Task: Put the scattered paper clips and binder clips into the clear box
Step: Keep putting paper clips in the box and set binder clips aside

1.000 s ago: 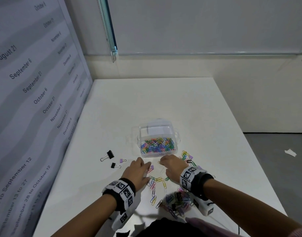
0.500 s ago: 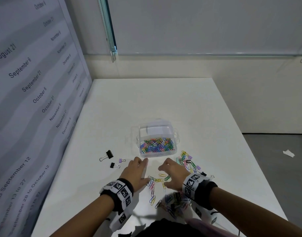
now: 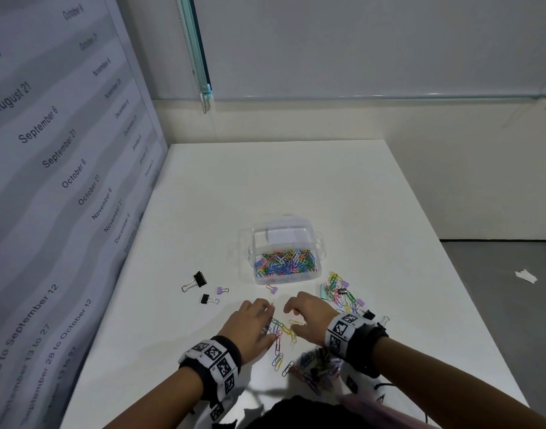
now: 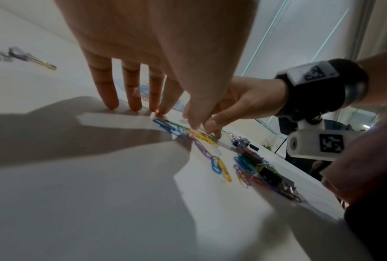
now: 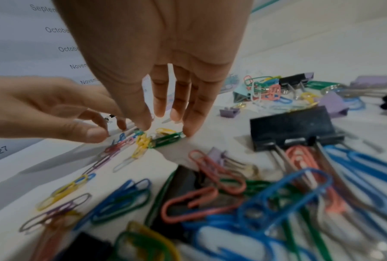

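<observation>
The clear box (image 3: 320, 245) stands mid-table, open, with a heap of coloured paper clips in it. Just in front of it my left hand (image 3: 271, 320) (image 4: 165, 116) has straight fingers with the tips on the table. My right hand (image 3: 291, 318) (image 5: 163, 125) is arched, its fingertips and thumb touching a loose bunch of paper clips (image 3: 281, 331) (image 5: 143, 141) that lies between the two hands. Neither hand holds anything. A small purple binder clip (image 3: 272, 288) lies at the box's front wall.
More clips lie heaped near the table's front edge (image 3: 315, 366) and to the right of the box (image 3: 339, 294). Two black binder clips (image 3: 199, 280) and a purple one (image 3: 222, 290) lie to the left. A printed panel (image 3: 64, 181) walls the left side.
Both hands have slid a little back from the box front toward me. The right hand has arched over the clips, and the small purple binder clip now shows.
</observation>
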`<action>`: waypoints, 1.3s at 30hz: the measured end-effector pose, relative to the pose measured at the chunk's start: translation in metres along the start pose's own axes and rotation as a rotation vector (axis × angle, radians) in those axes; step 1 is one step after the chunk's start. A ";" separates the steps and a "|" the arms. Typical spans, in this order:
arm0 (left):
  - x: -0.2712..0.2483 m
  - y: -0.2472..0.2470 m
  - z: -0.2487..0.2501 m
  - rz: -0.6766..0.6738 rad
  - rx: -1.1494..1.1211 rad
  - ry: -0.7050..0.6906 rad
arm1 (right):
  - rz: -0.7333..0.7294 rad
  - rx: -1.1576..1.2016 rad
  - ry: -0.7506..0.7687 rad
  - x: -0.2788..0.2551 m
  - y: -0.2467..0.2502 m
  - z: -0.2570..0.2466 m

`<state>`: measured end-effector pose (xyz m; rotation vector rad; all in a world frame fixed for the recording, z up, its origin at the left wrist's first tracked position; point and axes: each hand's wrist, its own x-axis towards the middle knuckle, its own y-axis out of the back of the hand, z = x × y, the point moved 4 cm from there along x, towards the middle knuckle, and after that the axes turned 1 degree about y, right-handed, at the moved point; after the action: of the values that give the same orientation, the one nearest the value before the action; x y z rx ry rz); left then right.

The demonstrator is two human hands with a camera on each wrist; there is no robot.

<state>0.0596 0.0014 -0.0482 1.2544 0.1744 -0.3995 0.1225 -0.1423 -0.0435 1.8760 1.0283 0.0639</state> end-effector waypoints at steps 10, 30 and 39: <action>-0.009 -0.003 0.008 -0.198 -0.331 -0.037 | -0.196 -0.005 0.067 -0.005 -0.020 0.007; 0.017 -0.006 0.021 -0.071 -0.244 0.065 | -0.075 -0.019 -0.015 -0.006 -0.010 0.007; 0.014 -0.007 0.010 -0.031 -0.277 0.113 | -0.138 -0.015 0.005 -0.005 -0.017 0.006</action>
<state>0.0692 -0.0124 -0.0559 1.0024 0.3343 -0.3189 0.1112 -0.1472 -0.0579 1.7870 1.1546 -0.0044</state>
